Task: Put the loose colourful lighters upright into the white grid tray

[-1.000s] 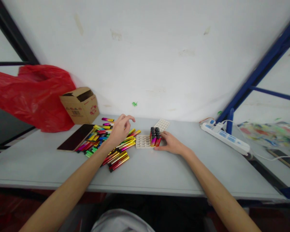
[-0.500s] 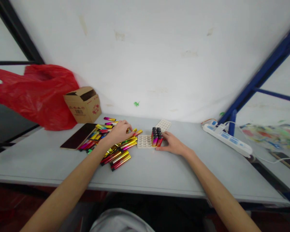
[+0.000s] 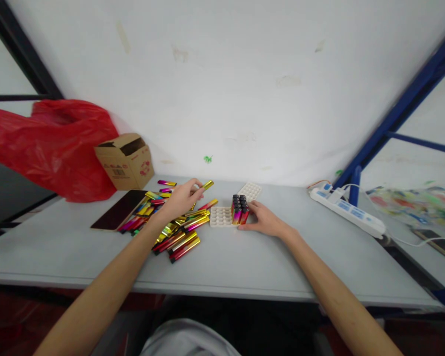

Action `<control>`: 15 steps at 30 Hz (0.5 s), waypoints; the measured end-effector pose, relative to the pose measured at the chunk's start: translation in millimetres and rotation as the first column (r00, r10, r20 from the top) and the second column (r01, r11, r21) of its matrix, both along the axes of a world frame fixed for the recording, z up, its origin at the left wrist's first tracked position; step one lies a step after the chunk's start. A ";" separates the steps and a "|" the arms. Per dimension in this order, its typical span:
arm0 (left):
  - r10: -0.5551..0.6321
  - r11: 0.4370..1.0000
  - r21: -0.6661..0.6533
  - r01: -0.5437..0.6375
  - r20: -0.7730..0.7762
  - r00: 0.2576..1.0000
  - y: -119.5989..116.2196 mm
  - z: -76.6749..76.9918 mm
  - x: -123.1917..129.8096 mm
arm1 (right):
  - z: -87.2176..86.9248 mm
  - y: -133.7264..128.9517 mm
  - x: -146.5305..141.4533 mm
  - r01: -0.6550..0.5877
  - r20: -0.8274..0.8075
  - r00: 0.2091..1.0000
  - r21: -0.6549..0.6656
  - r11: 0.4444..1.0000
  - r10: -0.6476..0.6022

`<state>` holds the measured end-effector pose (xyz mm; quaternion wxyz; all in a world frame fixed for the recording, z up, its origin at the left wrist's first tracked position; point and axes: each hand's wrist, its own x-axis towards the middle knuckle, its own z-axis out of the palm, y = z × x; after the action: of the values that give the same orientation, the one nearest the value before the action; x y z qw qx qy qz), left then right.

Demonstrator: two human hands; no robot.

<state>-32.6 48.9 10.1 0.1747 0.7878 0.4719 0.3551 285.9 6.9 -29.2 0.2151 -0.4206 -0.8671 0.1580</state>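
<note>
My left hand [image 3: 185, 199] is closed in a pinch on one end of a gold lighter [image 3: 208, 185], raised over a loose pile of shiny coloured lighters [image 3: 185, 241]. My right hand [image 3: 264, 219] curls around the right end of a white tray [image 3: 219, 216] with round hollows, thumb at the front and fingers behind. Several lighters [image 3: 240, 209] with black tops stand upright in the tray's right part, against that hand's fingers. Hollows in the left part of the tray hold nothing. Part of the pile is hidden under my left hand and forearm.
Behind the lighters lies a second white tray [image 3: 250, 191]. A dark flat panel [image 3: 118, 210], an open cardboard box [image 3: 128, 165] and a red plastic bag [image 3: 59, 153] are on the left. On the right lies a white power strip [image 3: 348, 211] with cables.
My left hand has risen from the pile and shifted slightly away from me, bringing up a gold lighter. My right hand stays at the tray.
</note>
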 end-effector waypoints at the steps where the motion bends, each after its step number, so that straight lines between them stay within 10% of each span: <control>1: -0.019 0.999 -0.041 0.021 0.052 0.998 -2.9 2.7 1.9 | 0.5 -0.5 -0.2 0.001 -0.003 1.000 0.000 1.000 -0.001; 15: -0.163 0.861 -0.339 0.380 0.523 0.837 -27.5 5.5 39.3 | 0.1 0.1 -0.5 -0.004 -0.004 1.000 0.009 1.000 0.004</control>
<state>6.7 21.4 15.7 0.5040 0.6778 0.3606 0.3957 285.4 7.0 -29.1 0.2182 -0.4175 -0.8683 0.1555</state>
